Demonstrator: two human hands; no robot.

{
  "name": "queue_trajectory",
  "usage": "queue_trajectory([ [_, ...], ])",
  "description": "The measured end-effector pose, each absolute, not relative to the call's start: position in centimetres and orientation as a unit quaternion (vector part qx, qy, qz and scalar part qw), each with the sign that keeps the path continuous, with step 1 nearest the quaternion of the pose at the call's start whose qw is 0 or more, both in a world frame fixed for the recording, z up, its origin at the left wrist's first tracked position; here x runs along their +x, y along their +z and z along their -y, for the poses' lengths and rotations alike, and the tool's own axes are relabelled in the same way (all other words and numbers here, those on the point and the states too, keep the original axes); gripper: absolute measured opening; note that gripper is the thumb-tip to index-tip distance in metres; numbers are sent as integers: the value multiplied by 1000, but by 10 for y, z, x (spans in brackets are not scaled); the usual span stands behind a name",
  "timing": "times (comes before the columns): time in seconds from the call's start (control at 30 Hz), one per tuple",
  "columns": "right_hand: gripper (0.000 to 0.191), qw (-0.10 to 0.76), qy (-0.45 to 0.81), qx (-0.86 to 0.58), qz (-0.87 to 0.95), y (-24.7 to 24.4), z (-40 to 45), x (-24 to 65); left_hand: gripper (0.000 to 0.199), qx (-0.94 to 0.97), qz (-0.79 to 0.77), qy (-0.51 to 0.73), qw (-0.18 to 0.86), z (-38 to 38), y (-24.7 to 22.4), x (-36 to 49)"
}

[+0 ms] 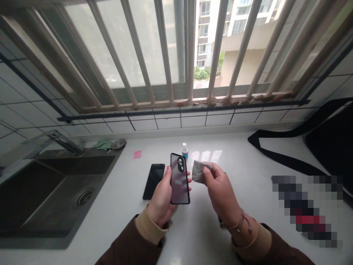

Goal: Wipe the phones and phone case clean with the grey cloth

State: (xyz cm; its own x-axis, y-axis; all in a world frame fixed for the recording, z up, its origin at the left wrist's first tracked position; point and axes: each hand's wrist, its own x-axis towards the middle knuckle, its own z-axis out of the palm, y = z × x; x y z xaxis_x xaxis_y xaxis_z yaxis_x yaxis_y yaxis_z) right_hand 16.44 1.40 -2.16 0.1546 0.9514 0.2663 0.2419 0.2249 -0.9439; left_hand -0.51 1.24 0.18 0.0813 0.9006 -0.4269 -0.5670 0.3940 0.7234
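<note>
My left hand (162, 191) is closed around a translucent phone case (179, 187) with a black rim and camera openings, held tilted up above the counter. Pinched in my right hand (220, 187) is a folded grey cloth (198, 172), just right of the case and apart from it. A black smartphone (154, 182) lies flat on the counter, left of the case and partly behind my left hand. Behind the case stands a small white-capped bottle (184, 150) with a blue label, its lower part hidden. Dark edges of something show behind my right hand; most of it is covered.
A dark sink (68, 165) with a faucet (66, 143) is at the left. By its back edge lie a green cloth (103, 145) and a metal strainer (119, 144). A pink note (137, 154) lies on the white counter (220, 147). A black strap (275, 147) and a blurred-out item (306, 209) are at right.
</note>
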Motion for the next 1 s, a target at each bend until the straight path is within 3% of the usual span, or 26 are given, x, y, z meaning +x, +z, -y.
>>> queue_trajectory([
  [0.17, 16, 508, 289, -472, 660, -20, -9, 157, 47, 190, -378, 493, 760, -6, 0, 0],
  [0.3, 27, 462, 232, -386, 764, -20, -1, 147, 47, 188, -382, 494, 758, -4, -4, 1],
  [0.67, 24, 396, 333, -262, 815, -12, 5, 143, 53, 203, -431, 490, 730, -10, 0, -6],
  [1.0, 25, 340, 280, -258, 860, -17, -3, 147, 64, 228, -484, 522, 664, -10, -10, -7],
])
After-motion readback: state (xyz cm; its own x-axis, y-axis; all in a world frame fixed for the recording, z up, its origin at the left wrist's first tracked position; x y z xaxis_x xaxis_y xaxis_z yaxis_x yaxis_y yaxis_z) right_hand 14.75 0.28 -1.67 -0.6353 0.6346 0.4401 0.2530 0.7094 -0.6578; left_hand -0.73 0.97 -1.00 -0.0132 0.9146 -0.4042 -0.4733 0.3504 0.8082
